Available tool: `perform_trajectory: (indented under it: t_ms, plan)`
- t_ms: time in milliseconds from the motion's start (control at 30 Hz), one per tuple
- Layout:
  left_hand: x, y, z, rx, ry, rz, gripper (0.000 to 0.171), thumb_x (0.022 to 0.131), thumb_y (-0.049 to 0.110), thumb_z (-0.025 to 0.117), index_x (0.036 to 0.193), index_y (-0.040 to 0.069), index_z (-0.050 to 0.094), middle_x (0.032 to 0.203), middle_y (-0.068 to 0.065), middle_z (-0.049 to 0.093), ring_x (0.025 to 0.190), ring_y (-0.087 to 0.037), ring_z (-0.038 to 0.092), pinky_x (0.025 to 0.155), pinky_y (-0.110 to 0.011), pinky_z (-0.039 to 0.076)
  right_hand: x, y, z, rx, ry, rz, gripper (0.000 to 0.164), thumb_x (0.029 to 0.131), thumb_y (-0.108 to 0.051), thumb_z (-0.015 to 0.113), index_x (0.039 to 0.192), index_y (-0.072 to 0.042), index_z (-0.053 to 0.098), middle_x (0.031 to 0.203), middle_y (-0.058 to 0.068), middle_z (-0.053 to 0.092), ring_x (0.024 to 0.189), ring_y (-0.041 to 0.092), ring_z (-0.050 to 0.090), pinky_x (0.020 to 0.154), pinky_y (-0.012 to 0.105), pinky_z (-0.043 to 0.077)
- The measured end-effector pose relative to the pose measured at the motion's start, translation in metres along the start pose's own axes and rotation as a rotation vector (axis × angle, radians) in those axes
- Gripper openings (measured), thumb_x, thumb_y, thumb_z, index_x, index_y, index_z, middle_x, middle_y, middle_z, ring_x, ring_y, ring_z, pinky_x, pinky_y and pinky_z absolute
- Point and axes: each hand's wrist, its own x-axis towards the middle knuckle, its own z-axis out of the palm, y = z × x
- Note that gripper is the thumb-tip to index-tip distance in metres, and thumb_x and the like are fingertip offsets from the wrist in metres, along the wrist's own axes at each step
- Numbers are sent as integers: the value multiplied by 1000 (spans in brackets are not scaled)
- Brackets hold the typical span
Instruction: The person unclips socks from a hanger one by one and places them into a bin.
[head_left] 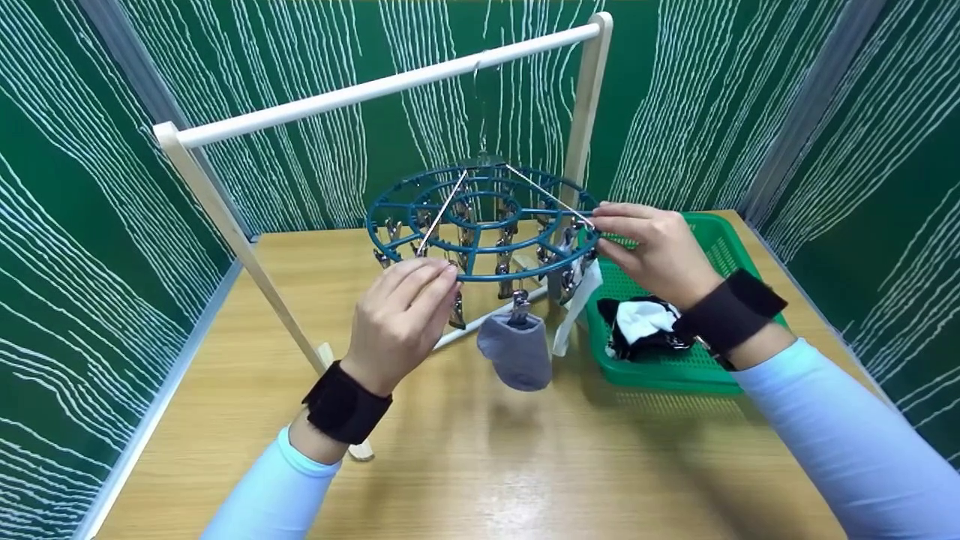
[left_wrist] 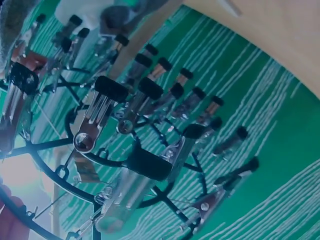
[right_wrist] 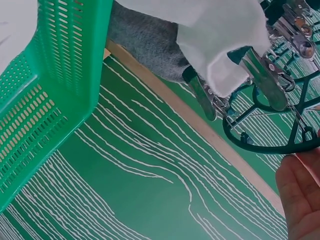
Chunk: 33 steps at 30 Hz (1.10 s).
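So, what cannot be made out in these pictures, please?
Head: part of the green basket, hidden by the right hand and black wristband.
Head: how many pieces the black and white clothing contains; folds overlap.
Left wrist: fine details of the metal clips, blurred.
Right wrist: the right hand's remainder, cut off by the right edge.

Right Hand at the Rim of a Clip Hanger

The right hand (right_wrist: pixel 302 197), partly cut by the picture's edge, has its fingertips at the curved rim of a dark blue-green hanger (right_wrist: pixel 270 149). Metal clips (right_wrist: pixel 265 80) with dark tips are attached to this hanger. A white cloth (right_wrist: pixel 220 50) is at one clip, and a grey cloth (right_wrist: pixel 145 45) is just beside it, with the dark tip of another clip at its end. On the left side there is a green basket (right_wrist: pixel 97 65) with slotted walls. A pale wooden bar (right_wrist: pixel 210 140) runs diagonally before the green wall (right_wrist: pixel 135 185), which bears white wavy lines.
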Motion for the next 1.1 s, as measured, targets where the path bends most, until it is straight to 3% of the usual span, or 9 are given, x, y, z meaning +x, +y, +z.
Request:
perform_trajectory:
  t_ms: [300, 533, 1100]
  plan:
    - [-10, -10, -1, 19, -17, -29, 18, 90, -1, 84, 107, -6, 81, 104, -19, 82, 102, -34, 79, 94, -41, 66, -1, -3, 2, 19, -2, -48, 25, 91, 6, 83, 115, 7, 81, 124, 25, 78, 125, 45, 71, 103, 60, 58]
    - [-15, -19, -4, 20, -1, -65, 20, 89, -4, 83, 108, -7, 80, 108, -23, 81, 105, -36, 79, 99, -41, 64, 0, -7, 2, 50, -33, -91, 25, 89, 1, 87, 113, 5, 81, 123, 23, 79, 118, 43, 75, 96, 58, 62]
    - [-20, -22, -4, 54, 25, -88, 17, 91, -1, 82, 108, -5, 80, 111, -22, 80, 105, -38, 75, 96, -43, 64, -1, -10, 3, 78, -83, -78, 25, 90, -7, 87, 112, 2, 83, 125, 24, 78, 112, 44, 77, 90, 57, 65]
